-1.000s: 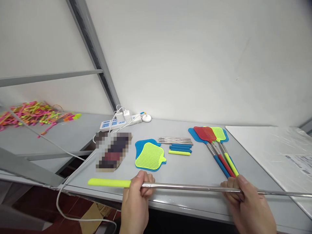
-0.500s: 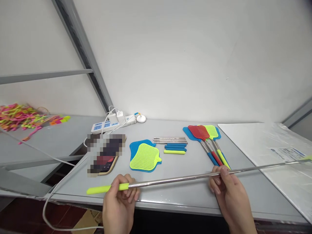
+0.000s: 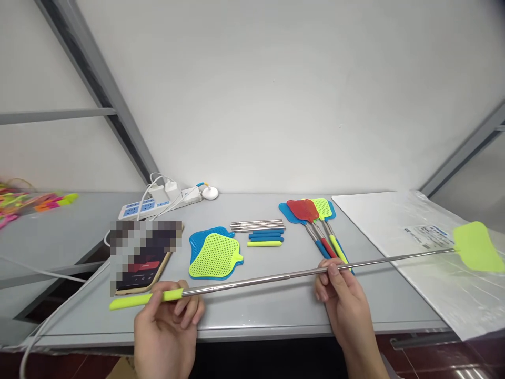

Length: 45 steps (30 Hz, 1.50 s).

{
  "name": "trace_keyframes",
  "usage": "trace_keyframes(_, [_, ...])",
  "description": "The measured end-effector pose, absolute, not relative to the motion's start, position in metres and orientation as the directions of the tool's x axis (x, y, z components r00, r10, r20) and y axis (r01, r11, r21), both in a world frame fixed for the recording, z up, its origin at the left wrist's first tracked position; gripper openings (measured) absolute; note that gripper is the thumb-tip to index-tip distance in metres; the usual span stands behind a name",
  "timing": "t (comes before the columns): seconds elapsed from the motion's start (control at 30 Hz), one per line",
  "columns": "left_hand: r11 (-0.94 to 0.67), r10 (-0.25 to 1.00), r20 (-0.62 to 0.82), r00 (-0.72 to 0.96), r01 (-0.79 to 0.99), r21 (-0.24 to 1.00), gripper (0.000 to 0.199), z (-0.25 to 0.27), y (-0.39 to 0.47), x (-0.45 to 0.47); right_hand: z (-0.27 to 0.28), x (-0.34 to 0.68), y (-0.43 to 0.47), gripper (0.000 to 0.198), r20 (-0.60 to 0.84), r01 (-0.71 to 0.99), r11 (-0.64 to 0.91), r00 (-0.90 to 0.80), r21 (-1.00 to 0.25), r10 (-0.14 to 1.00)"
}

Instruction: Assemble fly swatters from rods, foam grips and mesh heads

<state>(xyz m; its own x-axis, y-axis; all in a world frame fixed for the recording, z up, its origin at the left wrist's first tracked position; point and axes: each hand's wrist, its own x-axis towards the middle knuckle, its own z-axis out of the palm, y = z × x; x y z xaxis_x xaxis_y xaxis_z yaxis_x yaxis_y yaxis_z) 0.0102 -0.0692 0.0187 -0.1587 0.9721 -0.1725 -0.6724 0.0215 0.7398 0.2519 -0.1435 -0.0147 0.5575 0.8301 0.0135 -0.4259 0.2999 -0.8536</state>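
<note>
An extended telescopic fly swatter (image 3: pixel 252 282) stretches across the front of the table, with a yellow-green grip at the left and a yellow-green head at the right. My left hand (image 3: pixel 168 326) is closed on its grip, thumb on top. Farther along, my right hand (image 3: pixel 343 302) pinches the metal rod between thumb and fingers. Beyond my hands lie loose swatter heads (image 3: pixel 216 255), blue and yellow-green, stacked together. Beside them are several metal rods (image 3: pixel 256 225) and loose grips (image 3: pixel 265 243). Finished-looking swatters (image 3: pixel 305 210) in blue, red and yellow-green lie fanned out behind my right hand.
A partly pixelated phone (image 3: pixel 145 263) lies at the left, before a white power strip (image 3: pixel 158 202) with plugs and cables. Colourful strands (image 3: pixel 35 202) lie far left. A plastic-wrapped white sheet (image 3: pixel 379 221) covers the right side. A grey frame post (image 3: pixel 102 100) rises at the left.
The view has turned to the right, so the table's things sit farther left. The swatter's yellow-green head now shows fully at the right. Both hands keep their hold on it.
</note>
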Motion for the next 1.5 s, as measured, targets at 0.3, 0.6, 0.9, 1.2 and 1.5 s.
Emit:
trace_keyframes(0.3, [-0.007,0.969,-0.169,-0.180,-0.702,0.713,0.009,0.016,-0.071,0.019,-0.015,0.256,-0.146,0.022,-0.062,-0.429,0.292,0.643,-0.854,0.764])
trace_keyframes(0.6, [-0.137,0.930,-0.181,-0.321,-0.757,0.639,0.029,0.012,-0.092,0.056,-0.022,0.251,-0.151,0.016,-0.038,-0.414,0.322,0.661,-0.851,0.749])
trace_keyframes(0.9, [-0.031,0.944,-0.235,-0.233,-0.769,0.638,0.035,0.025,-0.119,0.097,-0.030,0.214,-0.157,0.014,0.013,-0.350,0.230,0.526,-0.908,0.851])
trace_keyframes(1.2, [0.020,0.958,-0.234,-0.167,-0.774,0.633,0.034,0.013,-0.099,0.076,-0.013,0.221,-0.158,0.026,-0.024,-0.348,0.144,0.438,-0.926,0.899])
trace_keyframes(1.5, [-0.071,0.939,-0.219,-0.265,-0.774,0.630,0.031,0.028,-0.086,0.057,-0.017,0.228,-0.160,0.013,0.063,-0.278,0.251,0.546,-0.927,0.835])
